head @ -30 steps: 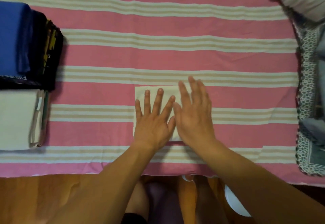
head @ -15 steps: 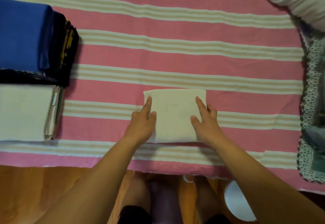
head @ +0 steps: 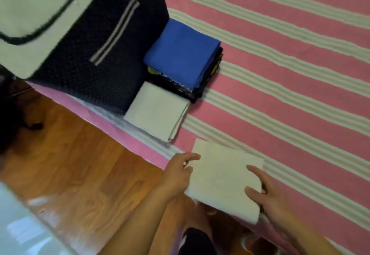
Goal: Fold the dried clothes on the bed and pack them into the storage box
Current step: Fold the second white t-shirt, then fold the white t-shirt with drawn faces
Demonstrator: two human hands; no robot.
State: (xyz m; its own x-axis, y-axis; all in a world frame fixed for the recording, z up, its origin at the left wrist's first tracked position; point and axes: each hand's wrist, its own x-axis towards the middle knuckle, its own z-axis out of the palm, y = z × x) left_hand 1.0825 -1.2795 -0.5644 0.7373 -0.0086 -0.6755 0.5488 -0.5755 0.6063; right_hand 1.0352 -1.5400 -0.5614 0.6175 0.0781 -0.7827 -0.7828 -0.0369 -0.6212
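Both hands, left [head: 177, 171] and right [head: 266, 192], grip a folded cream cloth [head: 224, 180] by its sides; the box [head: 96, 50] lies up-left of it.

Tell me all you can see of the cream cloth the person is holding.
The cream cloth is a plain, pale fabric folded into a neat, flat rectangle with no print showing. It sits at the near edge of the striped bed, its near part jutting out past that edge. The left hand grips its left side and the right hand its right, thumb on top. It lies apart from the white pile nearby.
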